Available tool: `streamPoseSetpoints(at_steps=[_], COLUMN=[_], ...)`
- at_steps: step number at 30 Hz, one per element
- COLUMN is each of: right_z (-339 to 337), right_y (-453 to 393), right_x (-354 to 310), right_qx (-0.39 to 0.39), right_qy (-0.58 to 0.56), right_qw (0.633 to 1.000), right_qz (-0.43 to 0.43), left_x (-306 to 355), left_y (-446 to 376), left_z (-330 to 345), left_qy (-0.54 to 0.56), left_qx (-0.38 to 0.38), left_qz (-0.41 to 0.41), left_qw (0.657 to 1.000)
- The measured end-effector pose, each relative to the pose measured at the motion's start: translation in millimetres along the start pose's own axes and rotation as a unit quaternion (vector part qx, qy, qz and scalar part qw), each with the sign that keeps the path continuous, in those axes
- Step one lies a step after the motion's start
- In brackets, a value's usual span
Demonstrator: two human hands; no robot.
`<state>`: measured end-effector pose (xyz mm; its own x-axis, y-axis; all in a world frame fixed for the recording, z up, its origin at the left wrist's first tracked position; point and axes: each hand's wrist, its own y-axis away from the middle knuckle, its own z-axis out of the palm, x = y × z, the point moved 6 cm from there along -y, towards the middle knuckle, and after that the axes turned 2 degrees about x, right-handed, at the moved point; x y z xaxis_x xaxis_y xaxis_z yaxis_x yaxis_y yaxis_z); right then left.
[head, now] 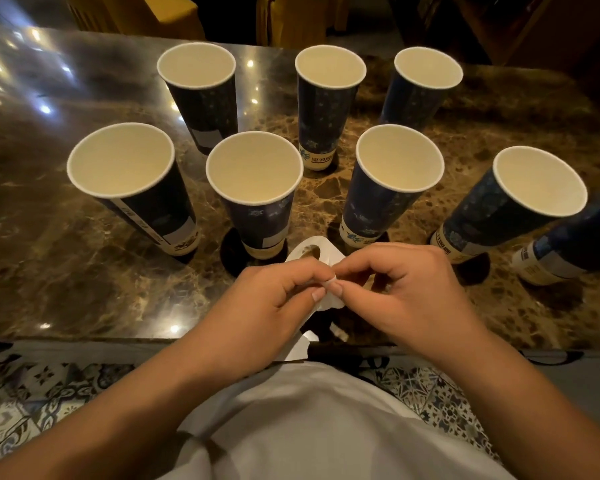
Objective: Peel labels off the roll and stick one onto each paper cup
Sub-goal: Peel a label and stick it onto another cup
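Left hand (274, 299) grips my label roll (314, 252) while right hand (395, 289) pinches one label (331, 281); peel slowly, flat.

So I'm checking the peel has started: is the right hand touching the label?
Touching. The head view shows the right hand and left hand pinching the white label between their fingertips.
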<state>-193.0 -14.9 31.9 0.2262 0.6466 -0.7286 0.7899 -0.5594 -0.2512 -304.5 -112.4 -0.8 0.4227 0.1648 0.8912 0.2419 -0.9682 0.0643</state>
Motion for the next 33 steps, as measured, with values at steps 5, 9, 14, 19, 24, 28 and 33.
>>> streamPoseSetpoints(at_steps=[5,9,14,19,24,28,33], right_z=[0,2,3,2,-2,-5,-2], right_y=[1,1,0,2,2,3,4], right_x=[8,3,8,5,-7,-10,-8], right_qx=[-0.016,-0.019,-0.035,-0.031,0.01,0.015,-0.009], right_qy=[-0.06,-0.058,-0.102,-0.089,0.02,0.0,-0.02], right_qw=[0.995,0.995,0.987,0.989,0.999,0.999,0.997], right_qz=[0.075,0.077,0.123,0.118,0.042,0.036,0.069], left_x=[1,-1,0,1,3,4,5], left_y=[2,2,2,2,1,1,2], left_z=[-1,-1,-1,-1,0,-1,1], left_qy=[-0.021,-0.008,0.006,0.008,0.004,0.004,0.007], left_qx=[-0.005,-0.007,-0.017,-0.027,-0.019,-0.014,-0.021], left_qz=[-0.001,-0.008,-0.008,-0.005,-0.01,-0.01,-0.017], left_qw=[1.0,1.0,1.0,1.0,1.0,1.0,1.0])
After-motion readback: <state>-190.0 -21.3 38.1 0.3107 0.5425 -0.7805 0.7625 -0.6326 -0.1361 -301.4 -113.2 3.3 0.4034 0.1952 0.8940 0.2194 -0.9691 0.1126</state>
